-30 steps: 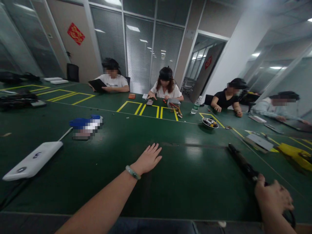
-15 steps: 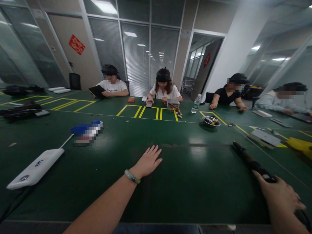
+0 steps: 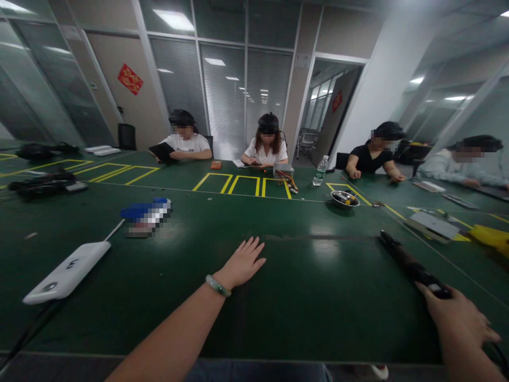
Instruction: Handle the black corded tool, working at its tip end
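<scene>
My left hand (image 3: 244, 261) lies flat on the green table (image 3: 302, 307), fingers stretched forward and slightly apart, with a bracelet (image 3: 218, 285) round the wrist. Nothing is in it. At the right, my right hand (image 3: 457, 315) is wrapped round the near end of a long black tool (image 3: 409, 265), whose far tip points forward and left over the table. A cable runs off from beneath this hand at the right edge. The fingers' undersides are hidden.
A white power bank (image 3: 67, 271) and a blue-and-white object (image 3: 147, 215), partly pixelated, lie at the left. Farther off are a metal bowl (image 3: 345, 199), a bottle (image 3: 320, 171), a grey box with wires (image 3: 283, 170) and a laptop-like panel (image 3: 432, 225). Several people sit across the table.
The view has shifted slightly, while both my hands keep their places. The person across the middle has drawn their hands together nearer their body.
</scene>
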The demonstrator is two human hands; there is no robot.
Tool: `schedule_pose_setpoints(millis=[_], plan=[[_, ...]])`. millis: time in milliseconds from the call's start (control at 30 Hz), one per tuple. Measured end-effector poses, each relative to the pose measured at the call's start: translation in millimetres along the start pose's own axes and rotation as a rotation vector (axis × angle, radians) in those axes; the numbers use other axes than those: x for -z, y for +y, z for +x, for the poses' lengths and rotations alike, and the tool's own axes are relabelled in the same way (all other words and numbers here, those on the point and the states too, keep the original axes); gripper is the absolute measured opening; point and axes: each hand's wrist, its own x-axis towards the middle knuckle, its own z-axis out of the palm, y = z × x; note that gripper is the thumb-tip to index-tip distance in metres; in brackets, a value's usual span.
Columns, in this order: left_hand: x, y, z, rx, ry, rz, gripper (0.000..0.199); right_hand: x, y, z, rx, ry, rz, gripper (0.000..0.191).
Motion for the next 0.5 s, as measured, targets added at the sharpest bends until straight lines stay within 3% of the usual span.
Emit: schedule_pose_setpoints(millis=[67,167,500], plan=[[0.6,0.9,-0.1,0.003,-0.005,0.004,0.065,0.5,-0.2,0.8,-0.118,-0.050,-0.015,0.086],[0.7,0.6,-0.1,0.010,-0.011,-0.001,0.065,5.1,-3.8,-1.8,-0.155,-0.100,-0.023,0.085],[-3.1,-3.9,-0.9,-0.010,0.001,-0.043,0.068,31.4,-10.3,-39.5,-0.043,-0.194,0.041,0.082]])
